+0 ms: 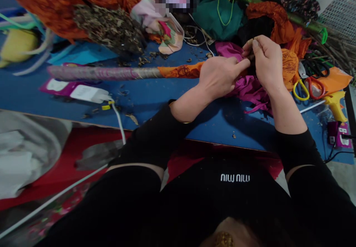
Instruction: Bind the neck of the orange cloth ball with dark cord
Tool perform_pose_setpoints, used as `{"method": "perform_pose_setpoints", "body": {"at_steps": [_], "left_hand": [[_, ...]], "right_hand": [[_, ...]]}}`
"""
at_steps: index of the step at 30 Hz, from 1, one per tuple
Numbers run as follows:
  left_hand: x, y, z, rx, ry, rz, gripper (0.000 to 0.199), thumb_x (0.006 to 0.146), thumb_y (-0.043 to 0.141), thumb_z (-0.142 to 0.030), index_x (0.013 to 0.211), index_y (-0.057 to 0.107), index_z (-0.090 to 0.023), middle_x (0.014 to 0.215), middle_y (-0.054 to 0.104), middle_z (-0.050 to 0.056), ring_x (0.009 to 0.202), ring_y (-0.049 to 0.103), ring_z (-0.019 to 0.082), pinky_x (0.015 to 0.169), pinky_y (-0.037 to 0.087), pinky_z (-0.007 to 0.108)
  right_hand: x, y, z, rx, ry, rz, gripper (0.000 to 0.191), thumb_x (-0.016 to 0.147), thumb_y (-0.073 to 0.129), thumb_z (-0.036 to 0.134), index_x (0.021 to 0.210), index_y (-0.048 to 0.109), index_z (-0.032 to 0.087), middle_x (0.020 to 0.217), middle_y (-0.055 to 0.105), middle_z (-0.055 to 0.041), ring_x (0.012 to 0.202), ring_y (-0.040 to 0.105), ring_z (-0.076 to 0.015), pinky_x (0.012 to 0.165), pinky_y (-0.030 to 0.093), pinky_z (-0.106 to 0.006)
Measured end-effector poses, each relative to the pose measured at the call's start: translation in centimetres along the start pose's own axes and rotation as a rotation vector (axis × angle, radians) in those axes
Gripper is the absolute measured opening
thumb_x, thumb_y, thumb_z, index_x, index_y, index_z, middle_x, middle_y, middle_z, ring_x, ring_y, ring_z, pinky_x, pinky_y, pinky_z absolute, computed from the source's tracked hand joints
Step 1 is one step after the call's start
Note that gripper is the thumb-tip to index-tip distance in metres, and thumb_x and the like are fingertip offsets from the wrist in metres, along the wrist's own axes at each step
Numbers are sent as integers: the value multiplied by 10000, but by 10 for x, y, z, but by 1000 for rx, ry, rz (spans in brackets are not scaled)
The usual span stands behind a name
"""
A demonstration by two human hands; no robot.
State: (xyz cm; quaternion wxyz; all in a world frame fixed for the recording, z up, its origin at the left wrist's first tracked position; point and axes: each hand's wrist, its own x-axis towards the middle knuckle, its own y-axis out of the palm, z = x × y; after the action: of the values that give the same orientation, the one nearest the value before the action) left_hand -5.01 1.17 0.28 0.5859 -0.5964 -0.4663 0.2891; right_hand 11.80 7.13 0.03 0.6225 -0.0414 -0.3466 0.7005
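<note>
A long stick (108,73) lies across the picture, wrapped in grey and purple over most of its length. Orange printed cloth (180,71) covers the part nearest my hands. My left hand (217,74) is closed around this orange end, index finger pointing right. Close beside it, my right hand (267,59) has thumb and fingers pinched together around something brownish, too small and shaded to name. Magenta cloth (251,93) lies bunched under and between both hands. More orange cloth (289,69) sits just right of my right hand.
Yellow- and red-handled scissors (308,88), a yellow glue gun (337,105) and a power strip (343,135) lie at the right. Another power strip (80,91) with a white cable is below the stick. Dried leaves (108,26) and cloth heaps line the back of the blue table (155,109).
</note>
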Motion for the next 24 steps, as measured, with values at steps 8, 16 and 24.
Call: {"method": "perform_pose_setpoints", "body": {"at_steps": [8, 16, 24], "left_hand": [[-3, -10, 1, 61, -36, 27, 509, 1040, 458, -245, 1513, 642, -295, 1317, 791, 86, 1161, 743, 352, 857, 530, 469], [-2, -16, 19, -47, -166, -110, 458, 957, 611, -250, 1390, 737, -329, 1195, 841, 50, 1138, 771, 369, 862, 533, 462], [2, -17, 26, -134, -202, -60, 443, 918, 686, -264, 1352, 770, -299, 1082, 840, 51, 1042, 751, 319, 885, 513, 423]], "right_hand": [[-6, -3, 22, 304, 11, -79, 340, 1044, 712, 372, 719, 687, 275, 829, 729, -5, 786, 673, -183, 790, 570, -339], [-16, -86, 38, 223, 19, 116, 364, 979, 818, 408, 664, 742, 245, 646, 684, 9, 433, 399, -89, 453, 203, -320], [1, -131, -14, 184, -57, -108, 308, 848, 931, 413, 661, 756, 244, 584, 630, 14, 409, 393, -72, 423, 168, -320]]}}
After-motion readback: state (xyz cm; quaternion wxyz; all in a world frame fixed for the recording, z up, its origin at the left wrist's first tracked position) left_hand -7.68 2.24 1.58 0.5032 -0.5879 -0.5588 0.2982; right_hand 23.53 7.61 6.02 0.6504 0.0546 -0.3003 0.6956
